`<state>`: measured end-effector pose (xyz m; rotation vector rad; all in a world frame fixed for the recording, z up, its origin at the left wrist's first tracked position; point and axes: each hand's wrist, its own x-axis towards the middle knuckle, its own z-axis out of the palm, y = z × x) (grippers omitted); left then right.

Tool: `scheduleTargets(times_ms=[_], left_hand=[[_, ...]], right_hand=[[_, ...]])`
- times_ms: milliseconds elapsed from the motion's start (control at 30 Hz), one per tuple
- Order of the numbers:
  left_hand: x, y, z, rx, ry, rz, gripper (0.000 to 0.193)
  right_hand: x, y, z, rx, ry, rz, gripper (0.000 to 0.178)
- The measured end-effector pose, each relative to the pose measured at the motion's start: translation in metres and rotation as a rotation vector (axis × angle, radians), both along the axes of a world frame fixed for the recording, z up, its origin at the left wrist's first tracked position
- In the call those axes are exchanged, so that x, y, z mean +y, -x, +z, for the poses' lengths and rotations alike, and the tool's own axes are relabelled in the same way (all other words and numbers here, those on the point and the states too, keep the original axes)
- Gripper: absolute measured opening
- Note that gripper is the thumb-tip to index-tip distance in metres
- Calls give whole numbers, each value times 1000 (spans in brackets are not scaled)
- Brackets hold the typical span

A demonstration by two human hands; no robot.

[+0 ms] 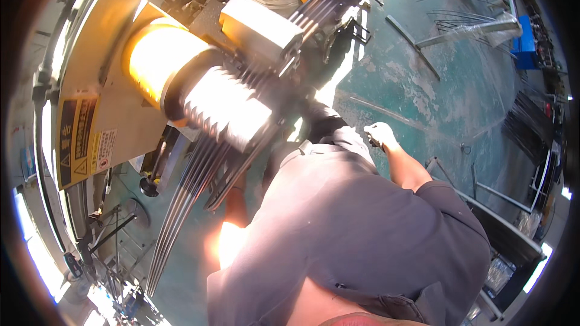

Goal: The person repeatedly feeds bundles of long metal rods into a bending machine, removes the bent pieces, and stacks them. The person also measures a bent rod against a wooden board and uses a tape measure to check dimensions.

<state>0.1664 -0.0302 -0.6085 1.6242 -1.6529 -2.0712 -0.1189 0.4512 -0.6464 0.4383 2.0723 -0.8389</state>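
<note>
right hand (379, 135): out by my side, fingers looking partly curled; i cannot tell whether they hold anything.
left hand (241, 179): mostly hidden beside the rods, grip unclear to me.
metal rods (181, 217): slanting past the ribbed cylinder (226, 105).

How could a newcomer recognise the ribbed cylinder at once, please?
Find the large yellow machine on the left. Its smooth, glaring yellow cylinder points toward the centre; the ribbed cylinder sits at that end. Pale, ring-like ridges set it apart from its smooth neighbour.
</note>
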Motion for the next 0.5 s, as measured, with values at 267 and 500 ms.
scheduleTargets(times_ms=[267, 500], left_hand=[[56, -11, -9, -216, 2, 178, 19], [122, 48, -1, -226, 1, 300, 17]], right_hand=[[-88, 175, 15, 18, -128, 464, 41], [-99, 300, 3, -23, 145, 184, 40]])
